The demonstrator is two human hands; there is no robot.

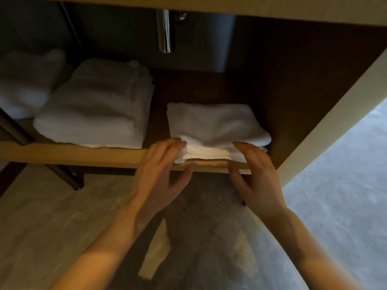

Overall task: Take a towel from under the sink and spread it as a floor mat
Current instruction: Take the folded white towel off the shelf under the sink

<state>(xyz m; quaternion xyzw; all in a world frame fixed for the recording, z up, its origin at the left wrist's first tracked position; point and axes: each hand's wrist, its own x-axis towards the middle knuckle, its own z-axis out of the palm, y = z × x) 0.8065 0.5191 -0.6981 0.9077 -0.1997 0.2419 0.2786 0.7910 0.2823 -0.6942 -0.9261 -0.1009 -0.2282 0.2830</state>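
A small stack of folded white towels (215,124) lies on the wooden shelf (73,152) under the sink, at the right end. My left hand (162,170) is at the stack's front left corner, fingers spread and touching the towel edges. My right hand (254,174) is at the front right corner, fingers apart, fingertips at the folded edges, thumb below the shelf lip. Neither hand has closed around a towel.
A thicker stack of white towels (98,105) sits left of centre on the shelf, another pile (27,80) farther left. A chrome drain pipe (165,30) hangs above. A pale cabinet side panel (326,122) bounds the right. A dark metal leg (62,172) stands below left. Stone floor (209,237) lies beneath.
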